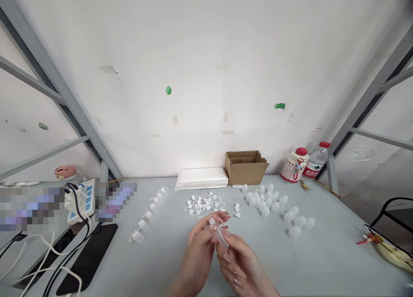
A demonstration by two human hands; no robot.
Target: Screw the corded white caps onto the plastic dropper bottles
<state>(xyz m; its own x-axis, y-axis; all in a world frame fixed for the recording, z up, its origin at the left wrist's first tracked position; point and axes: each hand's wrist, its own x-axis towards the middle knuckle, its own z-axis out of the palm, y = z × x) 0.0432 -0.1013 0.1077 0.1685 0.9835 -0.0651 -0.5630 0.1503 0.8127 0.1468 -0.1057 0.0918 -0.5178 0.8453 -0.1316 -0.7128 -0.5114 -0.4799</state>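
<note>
A small translucent plastic bottle (221, 238) is held tilted between both hands, with a white cap (212, 221) at its upper end. My left hand (198, 252) has its fingers closed around that capped end. Lower down the bottle, my right hand (240, 262) grips the body between thumb and fingers. Just beyond the hands lies a loose pile of white caps with cord-like loops (204, 203). Several similar translucent pieces (265, 212) lie scattered to the right. On the left, several capped pieces with loops (149, 216) form a slanting row.
Against the wall are a white stack of flat packets (201, 179) and an open cardboard box (247, 174). A decorated jar (294, 164) and a water bottle (317, 161) stand back right. A power strip (82, 202), cables and a black phone (88, 260) occupy the left side.
</note>
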